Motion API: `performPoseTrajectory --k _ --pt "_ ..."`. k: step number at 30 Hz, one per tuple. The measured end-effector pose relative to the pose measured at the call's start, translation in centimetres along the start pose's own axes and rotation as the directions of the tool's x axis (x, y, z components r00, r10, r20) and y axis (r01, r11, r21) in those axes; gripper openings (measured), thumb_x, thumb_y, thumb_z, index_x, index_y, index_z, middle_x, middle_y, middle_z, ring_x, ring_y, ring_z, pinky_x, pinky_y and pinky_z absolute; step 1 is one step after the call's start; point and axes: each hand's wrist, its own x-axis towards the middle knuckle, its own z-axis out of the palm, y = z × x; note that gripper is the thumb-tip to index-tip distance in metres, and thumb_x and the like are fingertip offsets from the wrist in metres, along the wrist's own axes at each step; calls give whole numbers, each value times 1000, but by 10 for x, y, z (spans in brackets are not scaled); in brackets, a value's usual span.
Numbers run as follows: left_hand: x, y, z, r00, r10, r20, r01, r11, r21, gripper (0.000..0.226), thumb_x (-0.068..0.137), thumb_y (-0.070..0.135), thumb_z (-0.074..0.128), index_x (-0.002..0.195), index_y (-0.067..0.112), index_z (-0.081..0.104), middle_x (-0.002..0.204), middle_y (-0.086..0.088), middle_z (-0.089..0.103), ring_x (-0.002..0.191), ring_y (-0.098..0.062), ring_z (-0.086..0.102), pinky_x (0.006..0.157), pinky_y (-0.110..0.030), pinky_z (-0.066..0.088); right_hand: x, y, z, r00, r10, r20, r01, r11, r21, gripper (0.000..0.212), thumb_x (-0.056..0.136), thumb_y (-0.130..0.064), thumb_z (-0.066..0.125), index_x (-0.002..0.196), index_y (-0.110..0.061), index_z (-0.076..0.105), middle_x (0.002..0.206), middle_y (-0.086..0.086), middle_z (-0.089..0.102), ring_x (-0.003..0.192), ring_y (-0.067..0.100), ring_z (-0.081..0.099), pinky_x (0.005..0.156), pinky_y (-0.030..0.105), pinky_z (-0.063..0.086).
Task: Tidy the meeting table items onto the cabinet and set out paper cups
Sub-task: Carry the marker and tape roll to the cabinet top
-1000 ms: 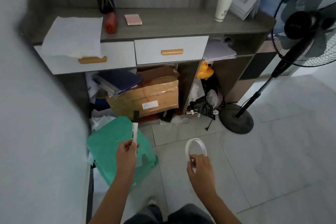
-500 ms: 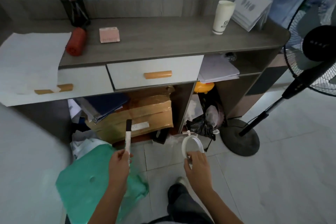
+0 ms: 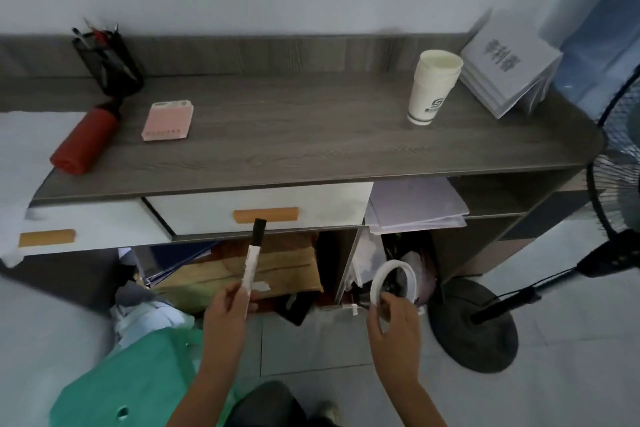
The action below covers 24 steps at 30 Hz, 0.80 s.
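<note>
Head view: I see the left hand [image 3: 225, 315] with fingers curled round a black-capped marker [image 3: 252, 264], held nearly upright. The right hand [image 3: 394, 322] pinches a white tape roll [image 3: 393, 264]. Both are low in front of the cabinet's counter [image 3: 294, 135], where stacked paper cups [image 3: 433, 87] stand near the right end.

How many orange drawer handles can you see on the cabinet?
2. One orange handle is on the middle drawer, the other handle on the left drawer. More may lie beyond the left edge.
</note>
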Motion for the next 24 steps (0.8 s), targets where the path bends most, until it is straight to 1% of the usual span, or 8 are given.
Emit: performPoseTrajectory --k 4,7,11,14,16,19,22,24 --pt "35 36 0 982 165 -93 -164 986 15 13 94 9 41 94 14 52 78 1 58 69 -11 54 61 -18 43 45 -28 0 994 -67 -83 73 994 77 16 74 1 69 87 -1 60 77 -1 46 70 19 48 60 20 39" --pt "67 68 4 943 303 -137 -303 953 20 17 94 8 41 90 21 52 80 7 58 68 -7 54 61 -13 45 87 -55 -2 963 -220 -155 237 966 105 12 81 -21 54 87 -11 54 78 -3 46 73 13 45 62 15 34" --pt "122 113 10 893 427 -142 -425 904 45 9 95 11 41 100 16 47 77 7 53 64 -7 46 52 -4 40 154 -95 7 878 -402 -262 432 899 69 10 79 -25 46 87 -18 47 75 -2 49 72 9 39 65 15 31" --pt "158 143 8 857 501 -123 -502 864 27 8 94 13 42 100 18 46 77 3 50 62 -10 43 49 -7 39 202 -130 23 804 -516 -295 540 842 -2 10 80 -23 47 88 -19 46 71 8 58 73 11 38 67 19 31" --pt "182 155 10 823 554 -126 -545 832 103 7 94 13 44 98 18 47 75 5 49 61 -10 42 52 -10 39 229 -152 37 739 -592 -321 611 790 -51 11 79 -20 47 90 -17 47 70 11 59 72 13 38 66 20 30" --pt "226 158 10 831 535 -151 -503 840 206 13 94 15 46 103 12 54 75 2 51 67 -16 47 64 -27 37 263 -178 71 666 -671 -327 673 729 -125 12 79 -19 48 91 -17 49 72 9 62 72 14 39 66 21 29" --pt "255 152 20 845 514 -147 -425 813 397 19 93 17 46 104 5 57 81 -2 55 74 -23 51 66 -30 33 282 -182 100 672 -699 -245 669 715 -204 10 78 -23 47 88 -20 49 69 3 61 70 12 36 61 24 34" --pt "271 151 24 854 509 -108 -376 747 548 18 92 17 47 98 5 59 81 -9 61 78 -29 56 65 -36 38 293 -181 122 683 -707 -184 667 706 -237 10 77 -23 46 86 -21 49 69 2 60 71 12 36 60 26 36"
